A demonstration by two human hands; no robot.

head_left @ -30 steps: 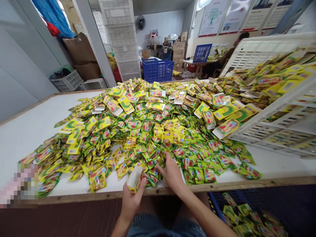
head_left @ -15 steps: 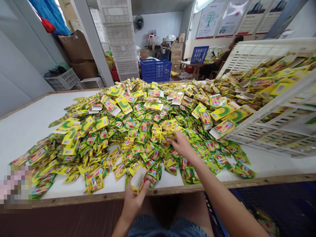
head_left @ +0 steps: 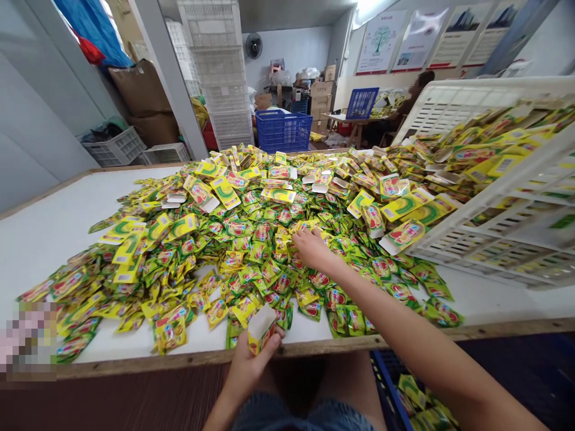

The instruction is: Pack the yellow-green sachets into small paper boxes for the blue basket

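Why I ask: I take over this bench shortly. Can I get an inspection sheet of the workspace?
Surface: white table, wood-edged; bare at left, heavily covered in the middle.
Work items: open carton in left hand; piled green and yellow sachets.
Clutter: loose cartons over the sachets; white crate of cartons at right.
Grippers: none, bare hands; left hand holds the carton, right hand is at the sachets, grip hidden.
Cables: nothing seen.
Surroundings: tall crate stack, blue crate, wall fan, person at back.
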